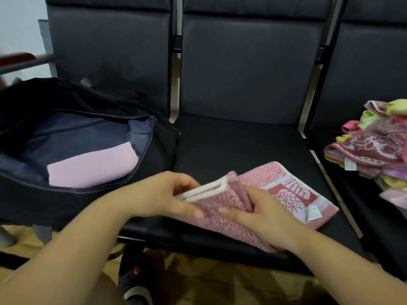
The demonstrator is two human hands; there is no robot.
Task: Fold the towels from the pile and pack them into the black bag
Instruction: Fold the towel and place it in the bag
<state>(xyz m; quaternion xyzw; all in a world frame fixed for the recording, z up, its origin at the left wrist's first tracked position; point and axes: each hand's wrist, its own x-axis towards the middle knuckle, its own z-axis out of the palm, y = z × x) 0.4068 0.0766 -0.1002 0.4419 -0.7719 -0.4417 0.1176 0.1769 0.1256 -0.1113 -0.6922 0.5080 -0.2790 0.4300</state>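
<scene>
Both hands, left hand [163,194] and right hand [262,213], pinching pink towel [275,186] folded edge, seat [231,146] bare behind

Pink speckled towel [259,194] with white edge and a red leaf-like motif, plain lilac towel [92,166] inside the black bag [88,201], multicoloured pile [378,146] right of it

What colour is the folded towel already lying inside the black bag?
Plain pale pink, with no pattern. The head view shows the folded towel in the open black bag.
</scene>
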